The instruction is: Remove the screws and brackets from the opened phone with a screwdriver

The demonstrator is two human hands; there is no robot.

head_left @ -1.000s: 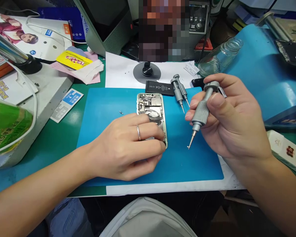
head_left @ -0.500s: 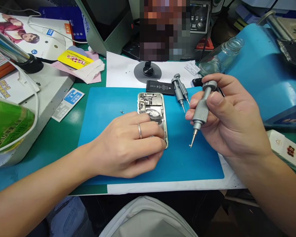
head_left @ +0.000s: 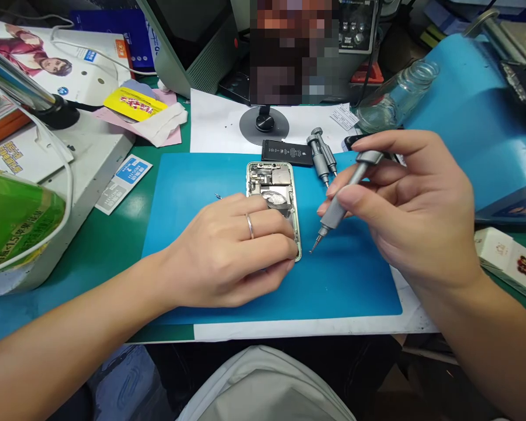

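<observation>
An opened phone with bare inner parts lies on a blue mat. My left hand, a ring on one finger, is curled over the phone's lower half and grips it; the fingertips are partly hidden. In my right hand, a grey precision screwdriver is pinched between thumb and fingers. It slants down to the left, and a tiny screw seems to sit at its tip, just right of the phone's bottom corner.
Behind the phone lie a black battery and two more screwdrivers. A small metal bit rests left of the phone. A glass jar leans by the blue machine; a round stand base stands at the back.
My right hand has brought the screwdriver left, closer to the phone's lower corner, and tilted it more. My left hand stays on the phone.
</observation>
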